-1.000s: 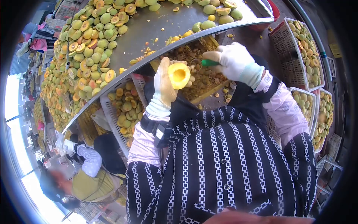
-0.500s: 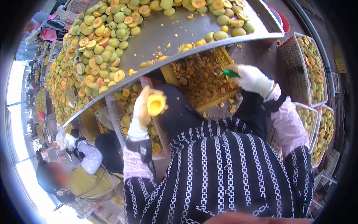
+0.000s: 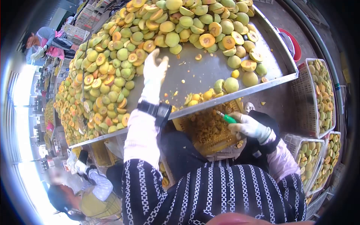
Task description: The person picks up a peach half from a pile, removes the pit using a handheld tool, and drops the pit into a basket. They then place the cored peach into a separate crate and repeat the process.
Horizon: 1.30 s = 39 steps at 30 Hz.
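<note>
My left hand [image 3: 155, 73], in a white glove, reaches over the metal table [image 3: 180, 80] with thumb and fingers apart. It holds nothing and is near the edge of a heap of halved, peach-like fruit [image 3: 149, 46]. My right hand [image 3: 249, 127], gloved too, is closed around a green-handled tool [image 3: 229, 119] with a short, thin metal end; its exact tip shape is blurred. That hand is below the table's front rim, above a yellow crate [image 3: 219, 146] of fruit scraps and pits.
White crates of fruit [image 3: 300, 93] stand at the right, near a red basin [image 3: 296, 48]. Small peeled yellow pieces [image 3: 197, 96] lie along the table rim. A co-worker [image 3: 92, 191] sits at lower left; another person [image 3: 48, 41] is at upper left.
My left hand has moved up and forward over the table, and the hollowed yellow fruit half is gone from it. The right hand keeps the tool and appears lower in view, which has tilted up.
</note>
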Each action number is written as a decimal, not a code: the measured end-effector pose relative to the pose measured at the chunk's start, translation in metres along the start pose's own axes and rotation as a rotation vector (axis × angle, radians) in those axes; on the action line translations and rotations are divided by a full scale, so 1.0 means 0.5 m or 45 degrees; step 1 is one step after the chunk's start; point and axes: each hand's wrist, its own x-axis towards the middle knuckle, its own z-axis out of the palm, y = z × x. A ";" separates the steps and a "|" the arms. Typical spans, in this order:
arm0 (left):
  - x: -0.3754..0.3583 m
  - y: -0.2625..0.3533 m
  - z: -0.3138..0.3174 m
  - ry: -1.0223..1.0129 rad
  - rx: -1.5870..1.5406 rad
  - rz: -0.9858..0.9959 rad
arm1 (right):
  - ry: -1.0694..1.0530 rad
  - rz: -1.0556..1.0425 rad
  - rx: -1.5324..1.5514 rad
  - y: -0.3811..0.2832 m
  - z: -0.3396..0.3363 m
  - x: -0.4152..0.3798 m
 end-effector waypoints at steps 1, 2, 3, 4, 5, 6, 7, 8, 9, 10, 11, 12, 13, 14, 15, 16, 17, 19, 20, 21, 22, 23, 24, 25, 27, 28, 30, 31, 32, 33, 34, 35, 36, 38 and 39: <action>0.042 0.025 0.035 0.030 0.141 -0.058 | -0.019 -0.005 0.059 0.003 -0.007 0.005; 0.080 0.044 0.067 0.060 0.281 -0.115 | -0.032 -0.004 0.068 -0.007 -0.011 0.003; 0.119 0.021 0.105 0.138 0.438 0.007 | -0.047 0.022 0.062 -0.016 -0.018 0.004; 0.140 0.033 0.129 0.122 0.432 0.007 | -0.061 0.048 0.057 -0.017 -0.025 0.007; 0.157 0.042 0.148 0.097 0.661 -0.069 | -0.097 0.072 0.127 -0.012 -0.033 0.011; 0.168 0.053 0.161 0.068 0.896 -0.144 | -0.108 0.070 0.156 -0.017 -0.034 0.011; 0.179 0.051 0.166 0.029 0.965 -0.173 | -0.129 0.059 0.172 -0.022 -0.036 0.010; 0.180 0.050 0.163 0.031 0.952 -0.157 | -0.150 0.047 0.188 -0.024 -0.039 0.010; 0.175 0.053 0.156 0.013 0.861 -0.200 | -0.151 0.054 0.200 -0.021 -0.041 0.010; 0.173 0.055 0.142 0.004 0.770 -0.241 | -0.151 0.030 0.204 -0.020 -0.043 0.011; 0.188 -0.071 0.157 0.074 0.017 -0.159 | -0.158 0.002 0.207 -0.019 -0.040 0.010; 0.161 -0.055 0.140 0.130 -0.456 -0.410 | -0.152 -0.013 0.197 -0.022 -0.037 0.007; 0.129 -0.055 0.109 0.082 -0.818 -0.511 | -0.164 -0.010 0.179 -0.024 -0.036 0.006; 0.091 -0.055 0.075 0.032 -1.182 -0.603 | -0.175 -0.010 0.159 -0.021 -0.035 0.003; 0.046 -0.020 0.057 0.053 -1.231 -0.657 | -0.147 -0.030 0.118 -0.014 -0.028 0.002; 0.011 -0.016 0.046 0.079 -1.216 -0.717 | -0.133 -0.016 0.118 -0.010 -0.021 -0.001; -0.027 -0.013 0.036 0.100 -1.170 -0.713 | -0.124 -0.053 0.126 -0.006 -0.013 -0.003; -0.095 -0.006 0.018 0.097 -1.145 -0.707 | -0.042 -0.064 0.090 0.004 -0.002 -0.010; -0.123 -0.008 0.009 0.045 -1.039 -0.689 | -0.045 -0.144 0.067 0.018 -0.001 -0.009; -0.138 -0.002 0.002 0.002 -0.934 -0.665 | -0.021 -0.176 0.055 0.017 -0.002 -0.017; -0.148 0.004 0.000 0.009 -0.948 -0.657 | -0.007 -0.206 0.041 0.016 0.002 -0.024; -0.159 0.006 -0.006 0.009 -0.790 -0.607 | 0.019 -0.279 0.140 0.014 0.009 -0.035; -0.162 0.009 -0.016 0.011 -0.626 -0.557 | 0.080 -0.273 0.192 0.003 0.019 -0.053; -0.155 0.000 -0.021 0.002 -0.535 -0.476 | 0.091 -0.291 0.204 -0.006 0.025 -0.066; -0.132 -0.002 -0.022 0.019 -0.459 -0.390 | 0.112 -0.317 0.212 -0.023 0.030 -0.092; -0.115 -0.003 -0.015 0.029 -0.383 -0.313 | 0.122 -0.307 0.216 -0.032 0.031 -0.105; -0.069 -0.019 -0.001 0.051 -0.369 -0.328 | 0.133 -0.294 0.216 -0.043 0.027 -0.122; -0.052 -0.023 0.001 0.081 -0.149 -0.391 | 0.186 -0.309 0.212 -0.042 0.021 -0.129; -0.035 -0.029 0.005 0.109 0.073 -0.451 | 0.240 -0.325 0.210 -0.038 0.013 -0.133; -0.017 -0.041 0.012 0.114 0.227 -0.490 | 0.290 -0.340 0.202 -0.030 0.003 -0.134; -0.004 -0.055 0.019 0.107 0.225 -0.495 | 0.294 -0.333 0.204 -0.024 -0.005 -0.137; 0.007 -0.069 0.025 0.096 0.309 -0.445 | 0.391 -0.317 0.239 -0.022 -0.012 -0.144; 0.020 -0.091 0.031 0.084 0.392 -0.395 | 0.487 -0.300 0.275 -0.020 -0.019 -0.150; 0.043 -0.141 0.048 0.026 0.212 -0.335 | 0.571 -0.234 0.276 -0.021 -0.036 -0.155; 0.048 -0.132 0.047 -0.075 0.256 -0.339 | 0.598 -0.259 0.300 -0.022 -0.043 -0.156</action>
